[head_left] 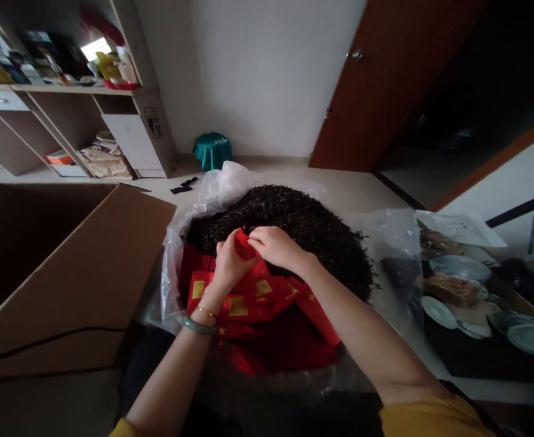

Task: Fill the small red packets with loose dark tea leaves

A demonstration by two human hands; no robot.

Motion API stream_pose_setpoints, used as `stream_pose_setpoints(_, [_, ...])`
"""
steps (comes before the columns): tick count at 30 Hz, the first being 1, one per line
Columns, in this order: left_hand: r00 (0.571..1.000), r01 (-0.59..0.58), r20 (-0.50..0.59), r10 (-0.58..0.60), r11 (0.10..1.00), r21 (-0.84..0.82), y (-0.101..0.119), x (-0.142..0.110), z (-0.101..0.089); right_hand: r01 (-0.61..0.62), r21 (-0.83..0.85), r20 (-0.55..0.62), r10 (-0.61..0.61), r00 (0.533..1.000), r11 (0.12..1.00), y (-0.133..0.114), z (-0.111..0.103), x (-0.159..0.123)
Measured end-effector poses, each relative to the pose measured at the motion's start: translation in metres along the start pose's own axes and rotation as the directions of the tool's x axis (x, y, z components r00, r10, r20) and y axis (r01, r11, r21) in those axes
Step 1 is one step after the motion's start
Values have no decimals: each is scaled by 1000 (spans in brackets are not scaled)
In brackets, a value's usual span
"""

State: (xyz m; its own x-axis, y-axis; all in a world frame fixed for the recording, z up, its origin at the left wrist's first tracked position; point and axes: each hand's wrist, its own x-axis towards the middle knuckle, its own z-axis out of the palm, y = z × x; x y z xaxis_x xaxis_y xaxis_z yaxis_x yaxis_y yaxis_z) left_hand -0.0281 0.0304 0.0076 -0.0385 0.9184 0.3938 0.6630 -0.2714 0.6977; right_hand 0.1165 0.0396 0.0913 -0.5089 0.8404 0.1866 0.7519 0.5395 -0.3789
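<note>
My left hand wraps round a small red packet, thumb on one side and fingers on the other. At the packet's upper edge, my right hand pinches with thumb and fingers. Both hands are over a large clear plastic bag that holds a heap of dark, dried, tea-like leaves. Several more red packets with gold labels lie in the near part of the bag, under my hands. Whether the held packet contains anything is hidden.
An open cardboard box stands at the left. To the right, a dark tray bears dishes and lids. Behind are a green-covered bin, a shelf unit and a brown door.
</note>
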Motion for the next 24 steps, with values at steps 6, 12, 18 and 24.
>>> stream_pose_setpoints(6, [979, 114, 182, -89, 985, -133, 3, 1, -7, 11, 274, -237, 56, 970, 962, 19, -21, -12])
stream_pose_setpoints(12, [976, -1, 214, 30, 991, -134, 12, -1, -13, -34, 335, -176, 98, 980, 942, 26, -26, -21])
stream_pose_setpoints(18, [980, -33, 193, 55, 993, -117, 12, -3, -11, -78, 381, -134, 139, 981, 921, 25, -26, -25])
stream_pose_setpoints(24, [988, -132, 74, 134, 991, -38, 8, -9, 0, -268, 272, -37, 289, 957, 924, 19, -17, -19])
